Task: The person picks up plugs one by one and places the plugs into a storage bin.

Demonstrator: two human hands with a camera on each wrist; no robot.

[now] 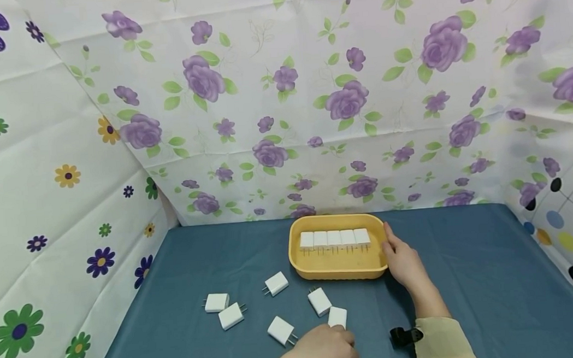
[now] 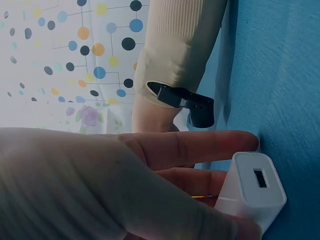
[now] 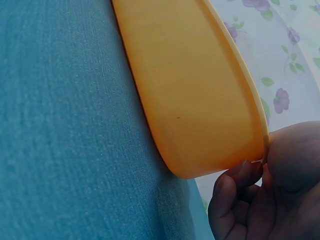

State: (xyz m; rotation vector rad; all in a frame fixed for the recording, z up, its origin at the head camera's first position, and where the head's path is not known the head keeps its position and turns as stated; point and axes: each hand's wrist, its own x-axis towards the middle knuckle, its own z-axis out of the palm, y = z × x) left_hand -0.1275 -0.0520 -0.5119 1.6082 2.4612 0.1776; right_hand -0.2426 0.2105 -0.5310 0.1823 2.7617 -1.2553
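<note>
My left hand (image 1: 321,349) is at the near edge of the head view. In the left wrist view it pinches a white USB charger plug (image 2: 260,175) between thumb and fingers, close over the blue cloth, its port end showing. From the head, that plug is mostly hidden under the hand. My right hand (image 1: 403,256) grips the right end of a yellow tray (image 1: 341,273), thumb at the rim and fingers bent under it in the right wrist view. Inside the tray, several white charger plugs (image 1: 334,238) stand side by side in a row, prongs toward me.
Loose white plugs lie on the blue cloth (image 1: 242,253): a touching pair (image 1: 231,316) at left, one plug (image 1: 276,283) left of the tray, another (image 1: 281,331) by my left hand, two more (image 1: 320,302) below the tray. A black wrist camera (image 1: 405,336) sits at my right sleeve. Flowered sheets (image 1: 261,93) stand behind.
</note>
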